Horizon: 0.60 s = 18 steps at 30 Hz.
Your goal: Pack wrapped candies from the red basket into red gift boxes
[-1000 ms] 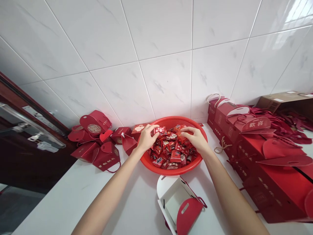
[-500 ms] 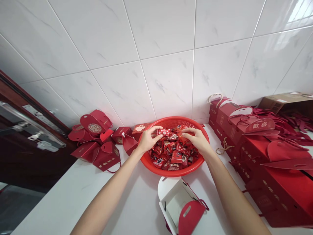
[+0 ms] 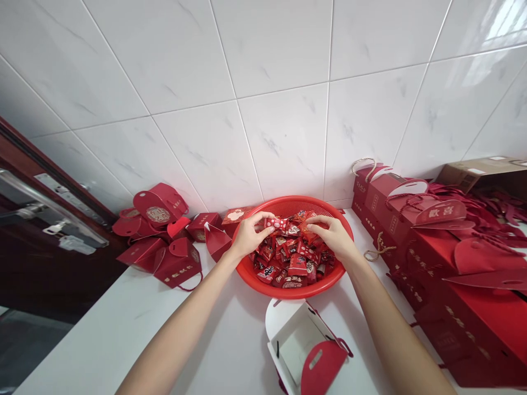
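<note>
A round red plastic basket (image 3: 284, 292) holds a heap of small wrapped candies (image 3: 297, 264), mostly red. Over its left side, my left hand (image 3: 252, 235) pinches a red candy with white dots (image 3: 277, 223) between thumb and fingers. My right hand (image 3: 332, 235) reaches over the right side, its thumb and fingers closed on an orange-red candy wrapper (image 3: 308, 226). Just in front of the basket stands an open gift box (image 3: 294, 345), white inside with a red flap. No candy shows in the visible part of its inside.
Small red gift boxes (image 3: 177, 263) lie piled at the left near a dark door (image 3: 49, 230). Larger red boxes with rope handles (image 3: 432, 269) line the right side, beside a cardboard carton (image 3: 481, 167) and red ribbons. A tiled wall (image 3: 280, 131) rises behind the white table (image 3: 230, 345).
The view has shifted very slightly. Both hands stay almost in place over the basket, and the dotted candy in my left hand has turned a little.
</note>
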Motion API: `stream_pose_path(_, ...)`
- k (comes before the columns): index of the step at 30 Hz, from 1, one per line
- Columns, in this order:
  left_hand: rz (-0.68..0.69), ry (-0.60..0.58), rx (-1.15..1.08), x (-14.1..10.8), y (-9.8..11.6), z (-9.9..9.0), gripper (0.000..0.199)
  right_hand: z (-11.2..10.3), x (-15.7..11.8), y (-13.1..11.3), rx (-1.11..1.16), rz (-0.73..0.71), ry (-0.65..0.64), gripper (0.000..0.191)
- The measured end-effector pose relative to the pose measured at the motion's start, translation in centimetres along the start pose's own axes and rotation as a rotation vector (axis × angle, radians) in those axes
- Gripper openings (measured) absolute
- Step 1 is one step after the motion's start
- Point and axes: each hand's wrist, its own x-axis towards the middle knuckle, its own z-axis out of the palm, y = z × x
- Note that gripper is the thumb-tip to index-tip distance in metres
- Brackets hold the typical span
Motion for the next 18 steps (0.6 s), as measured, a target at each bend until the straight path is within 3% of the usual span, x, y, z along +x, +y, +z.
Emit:
stream_pose_path(5, 0.022, -0.003, 0.056, 0.12, -0.09, -0.02, 0.027, -0.04, 0.14, 0.23, -0.002, -0.015, 0.013, 0.023)
stream_pose_path(10, 0.12, 0.017, 0.35, 0.26, 0.28, -0.25, 0.032, -0.15, 0.19, 0.56, 0.004, -0.033, 0.038, 0.029)
stream_pose_path(14, 0.188, -0.052, 0.505, 0.19, 0.51, -0.12, 0.036, -0.19, 0.23, 0.61, 0.018, -0.035, 0.056, 0.028)
stream_pose_path(18, 0.115, 0.003, 0.579, 0.25, -0.22, -0.03, 0.038, -0.16, 0.25, 0.65, 0.028, -0.046, 0.054, 0.026)
